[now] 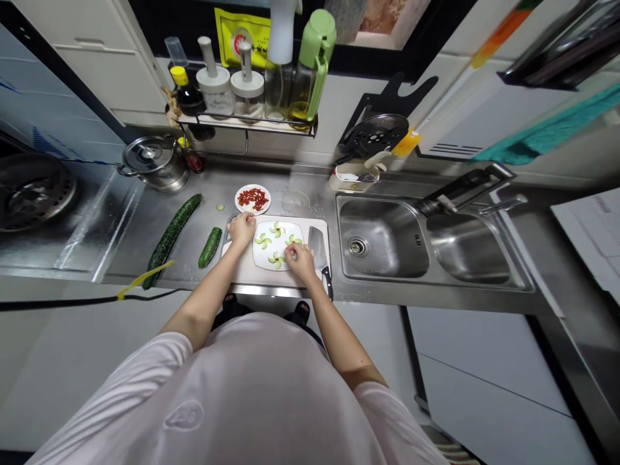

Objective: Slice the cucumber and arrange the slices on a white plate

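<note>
A white squarish plate (277, 245) on the cutting board (243, 274) bears several pinwheels of thin cucumber slices (263, 241), with red bits at some of their centres. My right hand (299, 259) is over the plate's right side, fingers pinched beside one pinwheel; anything between the fingertips is too small to see. Off the plate's left edge, my left hand (241, 228) is closed with its fingertips together, just below a small round plate (237, 202) of chopped red pieces (254, 197). What it holds, if anything, is hidden. A kitchen knife (317, 247) lies on the board's right side.
Left of the board lie a cut cucumber (210, 248), a long cucumber (175, 231) and a small round slice (220, 208). A lidded steel pot (154, 163) stands behind. The double sink (382, 236) is at right; a bottle rack (252, 121) hangs above.
</note>
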`<state>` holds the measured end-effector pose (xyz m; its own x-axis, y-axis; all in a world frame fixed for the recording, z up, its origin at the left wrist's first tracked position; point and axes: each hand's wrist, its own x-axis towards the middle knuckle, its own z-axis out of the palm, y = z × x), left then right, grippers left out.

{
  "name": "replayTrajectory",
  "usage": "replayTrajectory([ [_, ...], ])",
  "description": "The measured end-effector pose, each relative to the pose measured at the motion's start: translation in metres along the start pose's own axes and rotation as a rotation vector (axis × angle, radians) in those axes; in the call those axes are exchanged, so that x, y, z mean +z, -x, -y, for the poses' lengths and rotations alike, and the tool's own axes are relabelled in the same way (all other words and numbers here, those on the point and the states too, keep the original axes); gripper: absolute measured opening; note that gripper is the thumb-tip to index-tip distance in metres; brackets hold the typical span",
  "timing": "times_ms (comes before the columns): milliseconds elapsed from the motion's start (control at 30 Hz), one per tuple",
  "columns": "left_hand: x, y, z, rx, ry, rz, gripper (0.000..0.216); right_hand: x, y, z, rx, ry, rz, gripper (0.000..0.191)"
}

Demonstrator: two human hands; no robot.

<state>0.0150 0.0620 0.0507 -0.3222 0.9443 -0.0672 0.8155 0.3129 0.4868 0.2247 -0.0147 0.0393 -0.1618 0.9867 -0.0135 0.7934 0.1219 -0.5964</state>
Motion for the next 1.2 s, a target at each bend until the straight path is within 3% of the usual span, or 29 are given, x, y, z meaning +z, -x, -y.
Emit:
replayTrajectory([
  [200, 0.003, -0.041, 0.002, -0.045, -0.08, -0.028, 0.03, -0.004, 0.0, 0.0, -0.004, -0.043, -0.028, 0.017],
  [533, 0.021, -0.076, 0.003, 0.082, -0.198, 0.002, 0.03, -0.015, 0.006, 0.0, 0.007, -0.054, -0.063, 0.017],
  [1033, 0.019, -0.088, -0.002, 0.188, -0.313, 0.082, 0.028, -0.02, 0.008, -0.004, 0.016, -0.136, -0.094, 0.013],
  [1200, 0.018, -0.085, 0.003, 0.136, -0.243, 0.061, 0.026, -0.018, 0.005, -0.006, 0.014, -0.148, -0.098, 0.013],
])
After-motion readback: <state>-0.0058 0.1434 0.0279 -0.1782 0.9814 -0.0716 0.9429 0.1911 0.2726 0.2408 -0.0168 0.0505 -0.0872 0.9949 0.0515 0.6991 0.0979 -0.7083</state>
